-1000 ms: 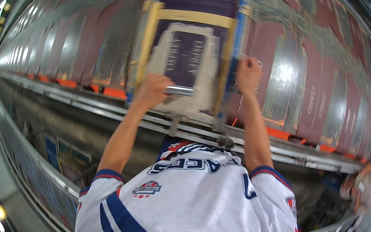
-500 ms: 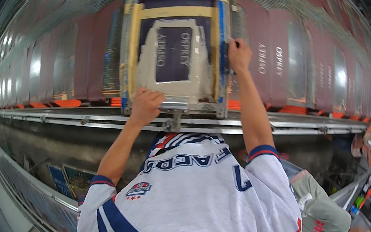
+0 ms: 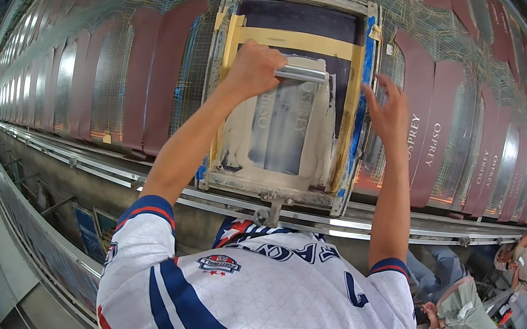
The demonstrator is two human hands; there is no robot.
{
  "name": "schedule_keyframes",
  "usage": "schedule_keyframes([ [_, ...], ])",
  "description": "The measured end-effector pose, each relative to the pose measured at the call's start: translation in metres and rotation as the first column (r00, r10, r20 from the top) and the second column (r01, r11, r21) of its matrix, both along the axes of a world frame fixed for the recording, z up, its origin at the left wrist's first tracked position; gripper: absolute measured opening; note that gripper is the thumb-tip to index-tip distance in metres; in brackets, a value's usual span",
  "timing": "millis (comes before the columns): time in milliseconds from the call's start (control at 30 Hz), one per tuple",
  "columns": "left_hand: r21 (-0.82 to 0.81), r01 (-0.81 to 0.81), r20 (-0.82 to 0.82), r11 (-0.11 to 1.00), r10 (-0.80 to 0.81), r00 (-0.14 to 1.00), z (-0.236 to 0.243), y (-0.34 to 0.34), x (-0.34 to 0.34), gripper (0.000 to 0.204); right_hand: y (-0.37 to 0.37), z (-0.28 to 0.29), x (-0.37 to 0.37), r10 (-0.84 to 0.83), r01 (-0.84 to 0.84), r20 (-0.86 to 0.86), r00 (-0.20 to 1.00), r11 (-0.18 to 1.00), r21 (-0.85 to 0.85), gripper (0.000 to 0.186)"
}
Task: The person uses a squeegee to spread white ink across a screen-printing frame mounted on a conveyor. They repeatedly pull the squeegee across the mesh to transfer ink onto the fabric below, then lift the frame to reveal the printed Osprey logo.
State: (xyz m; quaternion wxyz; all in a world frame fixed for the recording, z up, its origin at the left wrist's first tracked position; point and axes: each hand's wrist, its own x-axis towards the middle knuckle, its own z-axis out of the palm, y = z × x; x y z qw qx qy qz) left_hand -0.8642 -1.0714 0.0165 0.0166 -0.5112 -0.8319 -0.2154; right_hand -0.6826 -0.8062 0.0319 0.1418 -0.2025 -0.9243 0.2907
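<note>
In front of me a screen-printing frame (image 3: 356, 144) lies over the long table, edged with blue and yellow tape. Cream ink (image 3: 234, 134) is smeared around the lettered middle of its dark mesh (image 3: 297, 18). My left hand (image 3: 255, 68) is closed around the left end of a squeegee (image 3: 305, 74) with a silvery metal bar, which lies across the far part of the inked area. Beside the frame's right rail is my right hand (image 3: 386, 108), its fingers apart and holding nothing. Whether its fingertips touch the rail I cannot tell.
Maroon cut pieces (image 3: 417, 72) lie in rows on the table to both sides, some with pale lettering. A metal rail (image 3: 363, 228) runs along the near edge, with a bracket (image 3: 275, 210) of the frame over it. People (image 3: 468, 324) are at the lower right.
My left hand has carried the squeegee from the near end of the mesh to its far part. My right hand has loosened from the frame's right rail. The view has shifted.
</note>
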Motion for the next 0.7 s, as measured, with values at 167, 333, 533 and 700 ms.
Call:
schedule_keyframes([
  [167,-0.11,-0.011,0.106,0.994,0.023,0.994,0.017,0.016,-0.025,0.011,-0.027,0.025,-0.078,0.433,-0.419,0.013,0.901,0.879,-0.228,0.045],
  [333,-0.169,-0.039,0.084,0.985,0.054,0.995,0.005,0.033,-0.041,0.007,-0.047,0.002,-0.128,0.449,-0.488,0.353,0.821,0.872,0.025,0.02],
  [533,-0.113,-0.003,0.083,0.994,0.013,0.996,-0.01,-0.029,0.068,0.013,-0.101,-0.02,-0.015,0.49,-0.521,0.21,0.846,0.844,0.131,0.021],
  [700,-0.057,-0.022,0.163,0.998,0.031,0.986,0.002,-0.08,0.158,0.023,-0.15,-0.001,0.07,0.536,-0.55,0.136,0.833,0.83,0.094,0.02],
])
